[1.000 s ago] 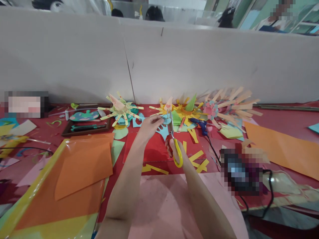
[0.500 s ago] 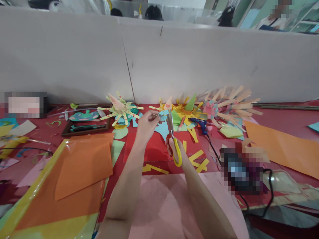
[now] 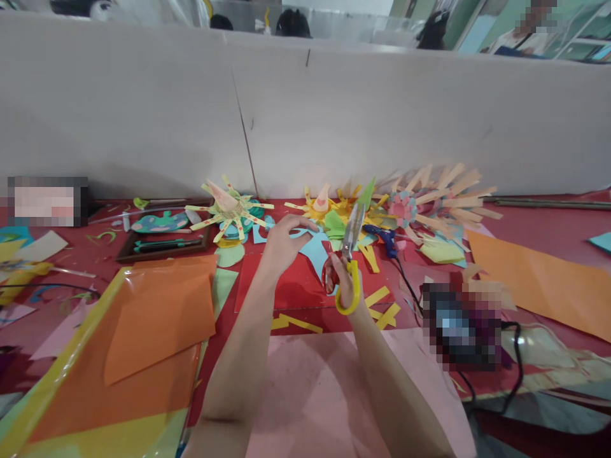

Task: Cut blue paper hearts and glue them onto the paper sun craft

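My left hand [image 3: 282, 245] pinches a light blue paper cut-out [image 3: 315, 249] and holds it just above a red sheet [image 3: 291, 286]. My right hand [image 3: 347, 283] grips yellow-and-red handled scissors [image 3: 349, 259], fingers through the loops, blades pointing up and away to the right of the blue paper. The blades are apart from the paper. Both forearms reach out over a pink sheet [image 3: 305, 394] in front of me.
Paper starburst crafts [image 3: 231, 210] [image 3: 429, 200] line the back along a white partition [image 3: 305, 114]. A blue glue gun [image 3: 384, 240] with cord lies right of the scissors. Orange sheets [image 3: 157, 318] [image 3: 539, 286] lie left and right. Yellow strips [image 3: 382, 308] are scattered near my right hand. A dark tray [image 3: 162, 245] sits left.
The scissors have swung out of the blue paper and tilted right. My left hand has turned the blue cut-out and lowered it slightly.
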{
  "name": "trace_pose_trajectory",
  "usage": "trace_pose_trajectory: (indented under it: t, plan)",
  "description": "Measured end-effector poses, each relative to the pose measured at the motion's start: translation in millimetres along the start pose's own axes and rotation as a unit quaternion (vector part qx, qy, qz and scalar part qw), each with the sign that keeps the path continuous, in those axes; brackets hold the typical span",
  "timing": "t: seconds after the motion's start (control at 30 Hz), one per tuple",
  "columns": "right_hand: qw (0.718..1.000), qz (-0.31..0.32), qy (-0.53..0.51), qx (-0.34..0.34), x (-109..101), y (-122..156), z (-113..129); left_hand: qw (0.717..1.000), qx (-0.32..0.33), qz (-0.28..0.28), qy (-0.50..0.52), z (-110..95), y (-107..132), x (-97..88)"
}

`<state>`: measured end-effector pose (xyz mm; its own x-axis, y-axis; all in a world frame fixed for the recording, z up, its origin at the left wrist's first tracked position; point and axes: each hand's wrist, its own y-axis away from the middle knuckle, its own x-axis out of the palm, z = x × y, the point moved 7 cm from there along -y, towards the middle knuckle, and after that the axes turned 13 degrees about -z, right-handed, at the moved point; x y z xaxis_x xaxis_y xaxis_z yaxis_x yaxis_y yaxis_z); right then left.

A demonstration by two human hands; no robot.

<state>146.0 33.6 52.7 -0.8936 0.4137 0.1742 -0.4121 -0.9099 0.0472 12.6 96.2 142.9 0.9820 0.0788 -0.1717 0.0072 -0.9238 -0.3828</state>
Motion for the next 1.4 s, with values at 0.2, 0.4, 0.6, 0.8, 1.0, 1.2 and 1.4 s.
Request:
trace_pose_trajectory:
  t: [0.2,0.4,0.6,0.8,1.0,1.2,1.4]
  plan:
    - [0.998,-0.01,0.001,-0.056,-6.8,-1.8,4.9,0.988,-0.002,0.153,-0.032,-0.7,12.5,23.5]
    - [0.997,-0.014,-0.024,-0.073,-8.7,-2.5,5.0,0.981,-0.032,0.191,-0.007,3.1,16.2,30.4]
    - [0.995,-0.042,-0.003,-0.096,-11.4,-0.6,10.3,0.974,-0.147,0.169,0.023,24.0,17.3,28.9]
    - [0.995,-0.047,0.029,-0.081,-8.6,1.1,12.0,0.978,-0.132,0.165,-0.001,21.3,18.2,28.5]
    - [0.997,-0.005,0.024,-0.071,-1.3,2.0,1.3,0.98,-0.154,-0.007,0.126,9.4,5.6,10.3]
    - [0.995,0.041,0.054,-0.075,3.9,3.9,-10.5,0.968,-0.162,-0.053,0.183,3.3,3.5,5.9]
    - [0.994,0.071,0.063,-0.057,7.3,7.1,-16.9,0.974,-0.128,-0.054,0.181,3.2,1.6,9.9]
